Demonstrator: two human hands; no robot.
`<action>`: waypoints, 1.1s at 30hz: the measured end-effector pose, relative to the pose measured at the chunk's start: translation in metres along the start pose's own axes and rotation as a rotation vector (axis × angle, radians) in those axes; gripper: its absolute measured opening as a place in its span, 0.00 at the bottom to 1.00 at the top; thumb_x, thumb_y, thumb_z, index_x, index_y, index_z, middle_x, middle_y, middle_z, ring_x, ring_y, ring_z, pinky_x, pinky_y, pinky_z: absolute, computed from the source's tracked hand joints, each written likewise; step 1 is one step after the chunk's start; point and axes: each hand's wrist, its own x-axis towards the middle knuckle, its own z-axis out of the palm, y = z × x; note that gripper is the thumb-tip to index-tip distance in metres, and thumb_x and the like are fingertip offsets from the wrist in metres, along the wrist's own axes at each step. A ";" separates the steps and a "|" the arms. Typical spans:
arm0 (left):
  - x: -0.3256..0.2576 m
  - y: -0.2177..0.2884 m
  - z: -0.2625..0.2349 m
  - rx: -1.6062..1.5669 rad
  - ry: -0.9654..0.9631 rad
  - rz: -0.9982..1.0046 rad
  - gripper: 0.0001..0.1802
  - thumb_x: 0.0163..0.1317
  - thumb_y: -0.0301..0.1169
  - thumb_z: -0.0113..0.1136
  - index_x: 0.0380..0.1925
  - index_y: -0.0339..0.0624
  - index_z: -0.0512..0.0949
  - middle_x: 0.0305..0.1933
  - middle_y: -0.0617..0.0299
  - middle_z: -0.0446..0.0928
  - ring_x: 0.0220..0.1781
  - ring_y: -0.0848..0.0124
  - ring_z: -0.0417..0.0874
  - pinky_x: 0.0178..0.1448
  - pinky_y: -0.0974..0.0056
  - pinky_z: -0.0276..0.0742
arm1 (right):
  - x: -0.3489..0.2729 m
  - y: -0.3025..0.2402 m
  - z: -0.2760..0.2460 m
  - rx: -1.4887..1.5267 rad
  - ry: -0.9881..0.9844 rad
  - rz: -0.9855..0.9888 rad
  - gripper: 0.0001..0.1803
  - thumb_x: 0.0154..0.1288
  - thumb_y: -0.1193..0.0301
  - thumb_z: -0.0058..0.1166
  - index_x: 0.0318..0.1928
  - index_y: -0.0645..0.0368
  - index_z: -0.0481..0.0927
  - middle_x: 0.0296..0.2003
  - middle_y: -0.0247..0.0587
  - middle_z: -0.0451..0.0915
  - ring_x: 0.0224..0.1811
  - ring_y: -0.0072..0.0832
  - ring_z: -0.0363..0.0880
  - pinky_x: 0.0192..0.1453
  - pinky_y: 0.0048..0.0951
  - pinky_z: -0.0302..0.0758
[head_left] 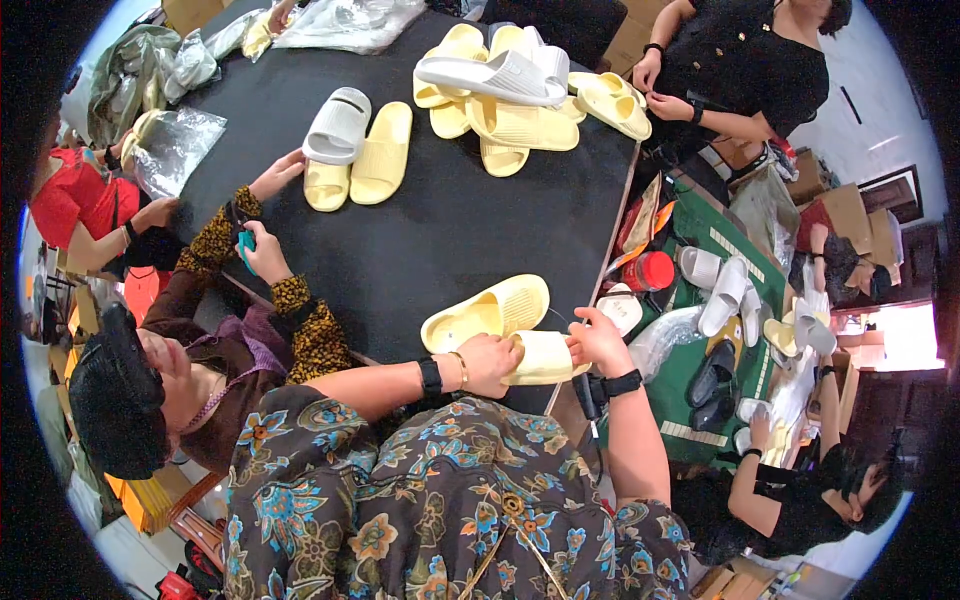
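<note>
At the near edge of the black table, a pale yellow slide sandal (pixel 541 357) lies between my two hands. My left hand (pixel 487 364) is closed around its left end. With its fingers at the opposite end, my right hand (pixel 602 345) grips the same sandal. Just beyond it, a second yellow slide sandal (pixel 520 300) rests on the table, its footbed facing up. Part of the held sandal's left end is hidden by my left fingers.
A heap of yellow and grey slide sandals (pixel 525 120) sits across the black table (pixel 480 215). To the left, a co-worker's hand (pixel 280 177) reaches a grey sandal (pixel 338 127) beside yellow ones. On the right, a green surface (pixel 690 215) holds a red-lidded jar (pixel 650 270) and more footwear.
</note>
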 end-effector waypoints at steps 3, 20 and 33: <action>0.002 -0.014 0.007 -0.181 0.091 -0.091 0.16 0.46 0.40 0.60 0.30 0.39 0.74 0.28 0.50 0.77 0.32 0.52 0.80 0.38 0.53 0.75 | 0.007 0.004 -0.005 0.123 0.080 -0.142 0.26 0.59 0.74 0.52 0.58 0.64 0.65 0.29 0.41 0.78 0.22 0.21 0.76 0.25 0.22 0.75; -0.015 -0.142 -0.017 -0.994 0.766 -0.668 0.37 0.62 0.52 0.52 0.60 0.31 0.63 0.54 0.43 0.74 0.57 0.62 0.75 0.59 0.64 0.69 | 0.032 0.077 0.047 -0.265 0.039 -0.225 0.38 0.56 0.59 0.61 0.61 0.65 0.62 0.50 0.50 0.74 0.33 0.25 0.78 0.36 0.28 0.76; -0.008 -0.099 0.008 -0.439 0.643 -0.533 0.26 0.49 0.23 0.54 0.52 0.39 0.69 0.36 0.49 0.80 0.37 0.56 0.82 0.43 0.58 0.77 | 0.048 0.066 0.072 -0.459 0.278 -0.454 0.40 0.51 0.59 0.62 0.61 0.66 0.61 0.52 0.62 0.69 0.55 0.49 0.69 0.59 0.41 0.68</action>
